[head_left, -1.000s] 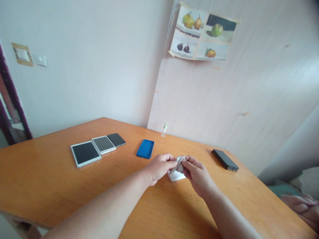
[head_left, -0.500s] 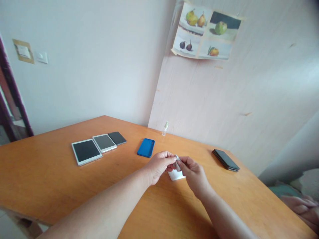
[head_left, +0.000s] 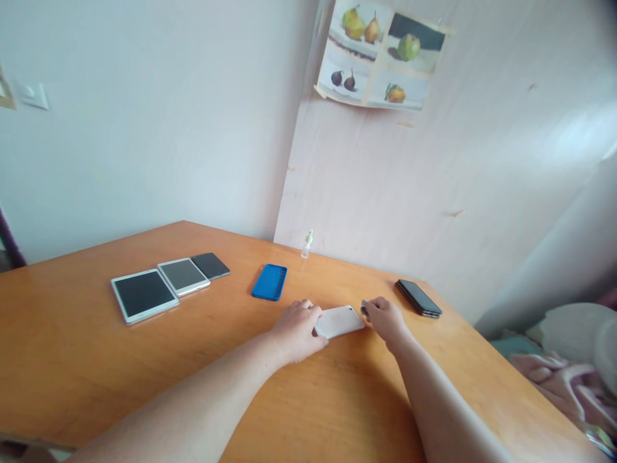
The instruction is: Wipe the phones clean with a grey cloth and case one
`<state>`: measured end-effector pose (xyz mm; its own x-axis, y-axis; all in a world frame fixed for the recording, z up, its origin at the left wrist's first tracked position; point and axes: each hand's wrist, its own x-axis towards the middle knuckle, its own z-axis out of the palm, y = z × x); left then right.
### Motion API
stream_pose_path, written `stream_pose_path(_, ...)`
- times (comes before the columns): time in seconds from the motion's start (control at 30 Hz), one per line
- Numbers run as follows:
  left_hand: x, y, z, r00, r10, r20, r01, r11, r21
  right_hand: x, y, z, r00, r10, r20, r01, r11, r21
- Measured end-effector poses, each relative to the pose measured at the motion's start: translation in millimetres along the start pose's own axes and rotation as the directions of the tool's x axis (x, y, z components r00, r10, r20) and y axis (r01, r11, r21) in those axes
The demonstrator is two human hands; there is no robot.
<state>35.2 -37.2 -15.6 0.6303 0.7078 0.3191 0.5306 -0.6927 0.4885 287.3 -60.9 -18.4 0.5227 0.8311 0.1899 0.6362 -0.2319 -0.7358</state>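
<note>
White phone [head_left: 339, 322] gripped, nearer than and right of the blue phone case [head_left: 269, 283].
Left hand [head_left: 297, 330] grasps the phone's left end; right hand [head_left: 385, 320] pinches a grey cloth [head_left: 364, 309] beside its right. Judged step: steadying; next move calls for firm hold. Case shows its inside; beyond it, clear bottle [head_left: 305, 248], contents indeterminable.

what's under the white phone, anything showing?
Wooden table shows along its lower edge; the left hand covers the left end of the white phone. Anything directly beneath is hidden.
</note>
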Motion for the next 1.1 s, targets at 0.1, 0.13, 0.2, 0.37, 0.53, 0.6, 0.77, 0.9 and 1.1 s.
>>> stream_pose_path(0.1, 2, -1, -0.4, 0.999, 0.044, -0.005, -0.044, 0.999, 0.016, 1, 2, 3, 1.0, 0.004, 0.031, -0.004, 1.0, -0.016)
stream_pose_path(0.13, 3, -1, -0.8, 0.999, 0.05, -0.009, -0.05, 0.999, 0.02, 1, 2, 4, 0.999, 0.007, 0.042, -0.006, 1.0, -0.01)
stream_pose_path(0.2, 3, 0, -2.1, 0.999, 0.048, -0.016, -0.048, 0.998, 0.027, 0, 0, 3, 0.998, 0.013, 0.058, -0.014, 1.0, 0.018)
stream_pose_path(0.37, 3, 1, -8.0, 1.0, -0.004, -0.011, 0.004, 1.0, -0.029, -3, -7, -2, 0.997, 0.03, 0.071, -0.04, 0.987, 0.157)
stream_pose_path(0.53, 4, 4, -13.0, 1.0, 0.007, -0.002, -0.007, 1.0, 0.001, -5, -15, -2, 0.999, 0.007, 0.042, -0.019, 0.96, 0.281)
stream_pose_path(0.6, 4, 5, -13.0, 1.0, 0.02, -0.004, -0.02, 0.999, 0.047, -6, -17, 1, 1.0, -0.009, 0.026, 0.001, 0.953, 0.302)
stream_pose_path(0.77, 0, 6, -8.8, 0.999, 0.032, 0.021, -0.034, 0.993, 0.109, -6, -16, 5, 0.996, -0.078, -0.053, 0.089, 0.963, 0.253)
stream_pose_path(0.9, 0, 5, -2.6, 0.999, 0.008, 0.043, -0.011, 0.997, 0.072, -5, -15, 0, 0.978, -0.149, -0.149, 0.171, 0.974, 0.149)
stream_pose_path(1.1, 2, 7, 1.5, 0.999, -0.033, 0.002, 0.033, 0.992, 0.12, -9, -20, -6, 0.935, -0.254, -0.248, 0.259, 0.966, -0.013)
